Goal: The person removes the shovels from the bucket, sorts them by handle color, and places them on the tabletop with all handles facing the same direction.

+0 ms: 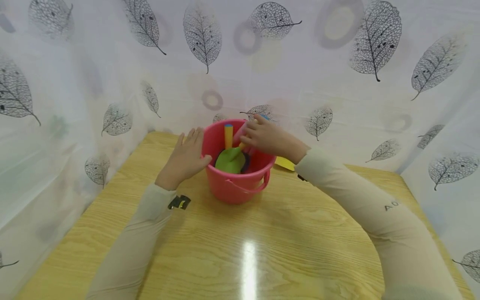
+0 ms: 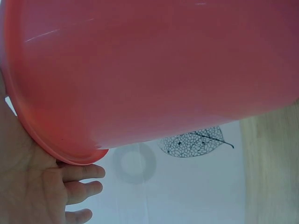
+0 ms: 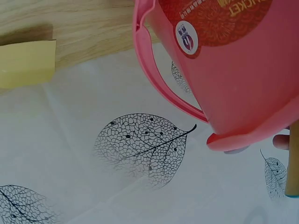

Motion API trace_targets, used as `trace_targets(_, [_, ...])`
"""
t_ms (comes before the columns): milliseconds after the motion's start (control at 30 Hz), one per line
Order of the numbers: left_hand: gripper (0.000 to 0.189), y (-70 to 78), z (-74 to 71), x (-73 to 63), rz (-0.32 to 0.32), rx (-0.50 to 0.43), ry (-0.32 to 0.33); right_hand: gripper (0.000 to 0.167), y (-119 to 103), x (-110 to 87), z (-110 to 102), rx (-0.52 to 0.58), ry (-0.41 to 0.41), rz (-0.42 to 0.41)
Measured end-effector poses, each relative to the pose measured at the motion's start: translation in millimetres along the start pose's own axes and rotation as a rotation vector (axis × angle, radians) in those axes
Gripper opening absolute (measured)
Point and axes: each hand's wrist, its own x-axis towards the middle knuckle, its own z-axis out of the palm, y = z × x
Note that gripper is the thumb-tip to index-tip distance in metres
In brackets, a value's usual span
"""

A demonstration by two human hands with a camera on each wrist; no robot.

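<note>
A pink bucket [image 1: 236,187] stands on the table, its handle hanging down at the front. My left hand [image 1: 187,158] rests against its left rim, fingers straight and thumb at the edge; in the left wrist view the rim [image 2: 35,133] lies along the palm. Over the right side of the bucket, my right hand [image 1: 268,135] grips the yellow handle [image 3: 294,158] of a green toy shovel [image 1: 228,161], whose blade is inside the bucket. Another yellow handle [image 1: 228,136] with a blue end stands upright inside. Something dark shows behind the green blade, partly hidden.
A yellow piece [image 1: 285,163] lies on the wood-grain table [image 1: 300,241] behind and right of the bucket. Leaf-printed white sheeting [image 1: 296,75] hangs close behind the table and along both sides.
</note>
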Motion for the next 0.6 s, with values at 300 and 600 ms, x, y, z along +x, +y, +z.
trace_targets(300, [0.077,1.2,0.4,0.0,0.012,0.017,0.013,0.021,2.7,-19.8,4.1,-0.022,0.179,0.128])
trace_targets(600, [0.078,1.4,-0.4,-0.4,0.007,0.001,0.010,0.021,7.0,-36.3,5.3,0.045,0.319,0.294])
